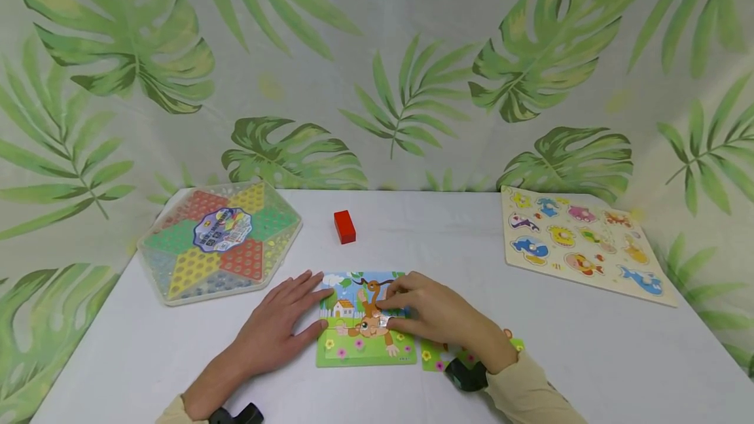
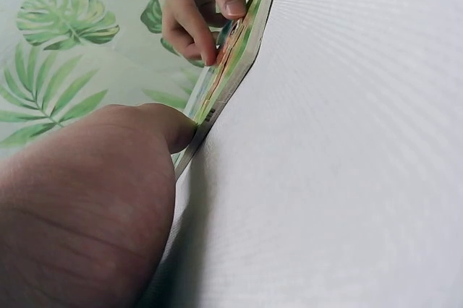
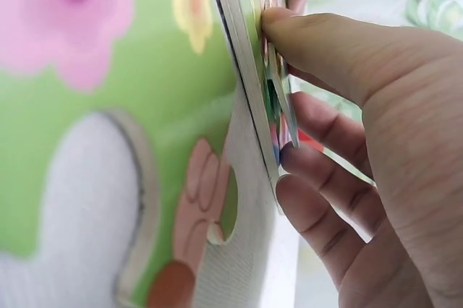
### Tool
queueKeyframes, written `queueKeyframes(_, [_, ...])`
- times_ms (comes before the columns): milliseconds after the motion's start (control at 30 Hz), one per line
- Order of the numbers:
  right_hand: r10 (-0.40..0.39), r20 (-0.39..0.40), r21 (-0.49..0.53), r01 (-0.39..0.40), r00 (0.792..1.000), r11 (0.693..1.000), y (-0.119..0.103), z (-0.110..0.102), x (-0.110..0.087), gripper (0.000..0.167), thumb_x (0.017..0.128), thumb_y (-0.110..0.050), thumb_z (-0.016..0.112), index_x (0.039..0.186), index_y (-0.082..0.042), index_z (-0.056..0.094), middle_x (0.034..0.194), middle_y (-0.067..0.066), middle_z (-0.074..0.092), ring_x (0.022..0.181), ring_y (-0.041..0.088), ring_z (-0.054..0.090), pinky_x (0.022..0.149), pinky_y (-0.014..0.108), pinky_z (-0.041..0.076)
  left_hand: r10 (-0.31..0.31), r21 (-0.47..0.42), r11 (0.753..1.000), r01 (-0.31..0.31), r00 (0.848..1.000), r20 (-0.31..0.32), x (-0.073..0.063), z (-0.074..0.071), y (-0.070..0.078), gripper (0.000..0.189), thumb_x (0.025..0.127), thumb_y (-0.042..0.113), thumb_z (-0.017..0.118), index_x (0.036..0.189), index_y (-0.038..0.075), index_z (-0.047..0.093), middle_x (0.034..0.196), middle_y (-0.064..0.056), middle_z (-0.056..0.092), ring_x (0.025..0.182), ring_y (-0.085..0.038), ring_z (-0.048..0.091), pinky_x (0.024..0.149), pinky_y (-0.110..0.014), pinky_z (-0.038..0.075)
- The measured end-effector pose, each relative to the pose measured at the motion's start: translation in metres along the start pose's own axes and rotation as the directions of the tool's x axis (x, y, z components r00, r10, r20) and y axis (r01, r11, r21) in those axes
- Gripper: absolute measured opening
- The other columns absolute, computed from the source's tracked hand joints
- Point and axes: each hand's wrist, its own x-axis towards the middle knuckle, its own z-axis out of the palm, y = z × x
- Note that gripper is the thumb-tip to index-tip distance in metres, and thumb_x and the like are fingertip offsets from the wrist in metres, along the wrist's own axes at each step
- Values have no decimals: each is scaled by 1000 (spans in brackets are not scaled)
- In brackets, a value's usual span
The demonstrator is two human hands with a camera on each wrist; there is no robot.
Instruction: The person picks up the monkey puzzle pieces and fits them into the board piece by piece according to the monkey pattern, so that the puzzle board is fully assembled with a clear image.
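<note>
A jigsaw puzzle board [image 1: 341, 360] with a monkey, a house and flowers lies on the table in front of me. My left hand [image 1: 277, 327] is spread at its left side, thumb and fingertips at the edge. Over the right half of the board, my right hand [image 1: 432, 306] has its fingers bent. In the right wrist view a thin puzzle piece [image 3: 284, 98] stands tilted off the board between the thumb and the fingers. Loose green puzzle pieces [image 1: 432, 356] with flowers lie right of the board, partly under the right forearm.
A red block [image 1: 345, 227] lies behind the board. At the back left is a hexagonal Chinese checkers board [image 1: 243, 259] in clear packaging. A wooden sea-animal puzzle [image 1: 565, 260] lies at the back right. Leaf-printed cloth [image 1: 412, 84] hangs behind the white table [image 1: 412, 228].
</note>
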Motion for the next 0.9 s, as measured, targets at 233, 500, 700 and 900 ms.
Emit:
queueKeyframes(233, [9, 13, 4, -9, 1000, 1000, -1, 0, 0, 31, 97, -36, 73, 127, -25, 76, 118, -7, 66, 105, 10, 55, 87, 27, 54, -9, -7, 1000, 9, 1000, 15, 0, 0, -1, 53, 98, 41, 67, 147, 22, 58, 164, -2, 42, 155, -26, 32, 126, -51, 26])
queueKeyframes(500, [-8, 11, 25, 8, 1000, 1000, -1, 0, 0, 30, 97, -32, 73, 126, -24, 76, 117, -7, 65, 103, 10, 53, 85, 25, 53, -9, -5, 1000, 9, 1000, 17, 0, -1, 0, 53, 98, 41, 67, 147, 22, 59, 163, -2, 43, 155, -26, 32, 126, -50, 26])
queueKeyframes(700, [-6, 44, 59, 3, 999, 998, 3, -1, -2, 32, 99, -30, 72, 130, -22, 74, 122, -5, 64, 108, 11, 53, 92, 30, 53, -2, -5, 1000, 2, 1000, 5, 0, 0, 0, 52, 98, 42, 66, 146, 22, 59, 163, -2, 43, 155, -26, 33, 125, -50, 27])
queueKeyframes(900, [31, 86, 106, -40, 996, 994, 9, -6, -5, 33, 97, -27, 74, 130, -22, 72, 132, -4, 62, 123, 15, 54, 105, 36, 52, 1, 0, 1000, -1, 1000, -4, 0, 0, 0, 52, 98, 42, 66, 146, 22, 60, 163, -1, 43, 154, -26, 34, 125, -49, 27])
